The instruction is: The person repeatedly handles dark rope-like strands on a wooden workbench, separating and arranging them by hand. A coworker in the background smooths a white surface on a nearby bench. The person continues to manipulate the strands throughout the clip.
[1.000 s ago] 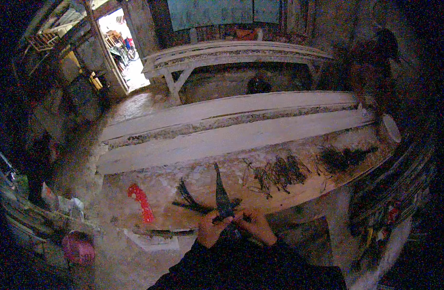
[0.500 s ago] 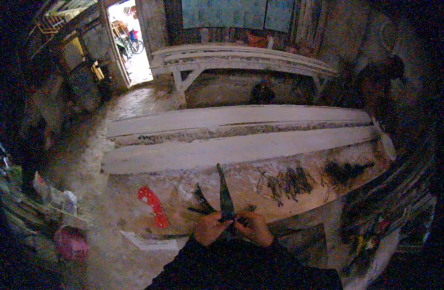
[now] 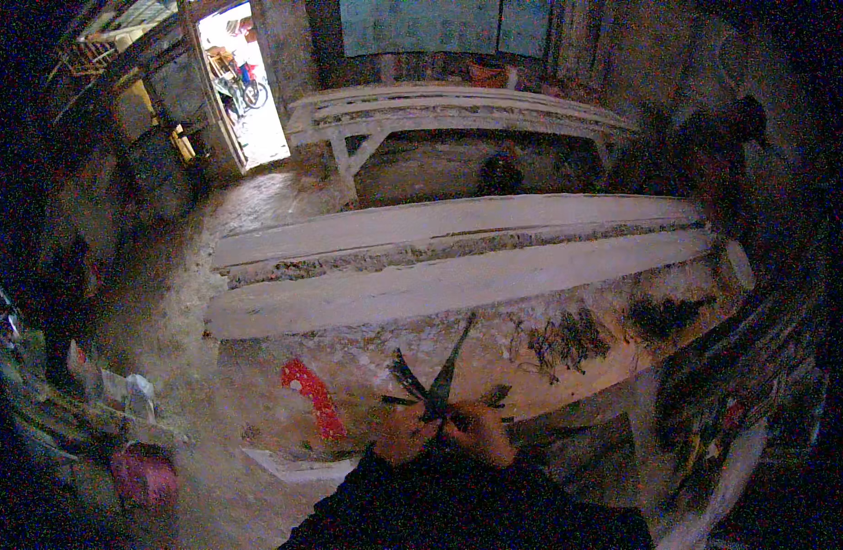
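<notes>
Your two hands meet at the near edge of the bench (image 3: 256, 378), the left hand (image 3: 404, 436) and the right hand (image 3: 484, 435) side by side, their fingers curled in and closed around the lower end of a dark, tapering strip (image 3: 451, 368). That strip points up and away from you over the bench, leaning to the right toward its narrow tip; exactly how each fingertip grips it is too dim to tell. Just left of it, narrow dark pieces (image 3: 403, 373) fan out near your left hand, and you cannot tell whether they are held or lie on the bench. A short dark piece (image 3: 496, 394) shows beside your right hand. Farther left lies a curved red strip (image 3: 314, 401) with pale spots. To the right lie a spread of thin dark strands (image 3: 568, 342) and, beyond it, a denser dark clump (image 3: 661, 316). Pale boards (image 3: 458, 282) run lengthwise behind all these.
</notes>
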`<state>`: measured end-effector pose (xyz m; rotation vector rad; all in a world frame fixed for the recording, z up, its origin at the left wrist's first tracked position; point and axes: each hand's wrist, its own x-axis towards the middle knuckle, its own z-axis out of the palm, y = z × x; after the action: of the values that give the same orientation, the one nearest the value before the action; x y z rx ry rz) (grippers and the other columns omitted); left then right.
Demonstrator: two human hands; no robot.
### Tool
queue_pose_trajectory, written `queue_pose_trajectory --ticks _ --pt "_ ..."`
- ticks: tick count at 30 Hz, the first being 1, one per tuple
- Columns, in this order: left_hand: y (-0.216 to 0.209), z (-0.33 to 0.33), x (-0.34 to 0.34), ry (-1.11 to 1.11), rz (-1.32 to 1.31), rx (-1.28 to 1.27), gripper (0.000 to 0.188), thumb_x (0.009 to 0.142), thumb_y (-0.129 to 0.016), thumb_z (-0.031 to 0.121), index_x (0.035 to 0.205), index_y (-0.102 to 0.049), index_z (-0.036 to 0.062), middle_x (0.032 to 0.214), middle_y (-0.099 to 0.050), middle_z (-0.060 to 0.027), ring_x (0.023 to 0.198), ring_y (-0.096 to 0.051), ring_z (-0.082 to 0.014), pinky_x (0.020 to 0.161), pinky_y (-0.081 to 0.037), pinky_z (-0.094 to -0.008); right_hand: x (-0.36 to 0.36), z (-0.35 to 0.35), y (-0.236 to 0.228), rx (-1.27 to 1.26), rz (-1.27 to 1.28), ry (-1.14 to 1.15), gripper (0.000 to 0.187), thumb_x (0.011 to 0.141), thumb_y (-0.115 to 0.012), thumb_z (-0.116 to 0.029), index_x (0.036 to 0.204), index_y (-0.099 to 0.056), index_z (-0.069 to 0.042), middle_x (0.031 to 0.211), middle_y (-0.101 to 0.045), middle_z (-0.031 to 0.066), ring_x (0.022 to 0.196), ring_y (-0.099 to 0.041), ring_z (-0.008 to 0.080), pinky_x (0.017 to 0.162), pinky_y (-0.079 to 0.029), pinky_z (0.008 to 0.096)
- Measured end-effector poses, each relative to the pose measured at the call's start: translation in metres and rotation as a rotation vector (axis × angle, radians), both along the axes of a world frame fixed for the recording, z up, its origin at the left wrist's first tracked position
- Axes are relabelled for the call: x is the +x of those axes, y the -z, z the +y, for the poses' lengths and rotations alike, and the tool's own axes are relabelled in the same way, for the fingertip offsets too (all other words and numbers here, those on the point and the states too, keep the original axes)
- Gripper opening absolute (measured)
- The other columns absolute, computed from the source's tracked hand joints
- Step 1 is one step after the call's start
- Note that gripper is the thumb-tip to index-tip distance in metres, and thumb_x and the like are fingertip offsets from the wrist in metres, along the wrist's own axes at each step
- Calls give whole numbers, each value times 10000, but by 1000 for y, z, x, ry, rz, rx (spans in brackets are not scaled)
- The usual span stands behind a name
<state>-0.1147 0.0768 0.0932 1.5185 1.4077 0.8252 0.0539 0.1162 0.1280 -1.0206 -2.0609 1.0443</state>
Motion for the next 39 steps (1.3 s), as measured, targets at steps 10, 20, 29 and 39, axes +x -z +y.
queue_pose_trajectory --ticks 10,20,29,39 --pt "8 -23 -33 -150 -372 -14 340 771 -593 249 1030 -540 35 933 -598 -97 789 -588 -223 699 -479 -334 5 23 58 -79 -289 -63 207 732 -584 -235 829 -612 -55 755 -615 136 686 -591 299 601 -456 386" --pt "-86 -66 -118 -823 201 287 338 731 -597 122 1047 -533 21 963 -584 -95 823 -572 -231 684 -506 -344 67 90 177 -235 -715 -12 449 728 -517 -503 785 -633 -73 707 -613 147 639 -580 309 616 -451 417" --pt "-28 -88 -167 -750 -951 587 271 763 -575 125 986 -494 -6 899 -560 -110 756 -556 -216 616 -488 -355 97 109 225 -319 -886 -18 444 721 -531 -476 850 -623 -61 767 -613 168 709 -582 327 675 -441 434" --pt "-23 -39 -76 -320 -682 -396 181 733 -639 152 877 -580 59 810 -604 -40 689 -564 -152 609 -467 -271 62 58 152 -128 -559 163 445 746 -527 -458 904 -611 -50 837 -601 200 776 -574 346 713 -447 425"
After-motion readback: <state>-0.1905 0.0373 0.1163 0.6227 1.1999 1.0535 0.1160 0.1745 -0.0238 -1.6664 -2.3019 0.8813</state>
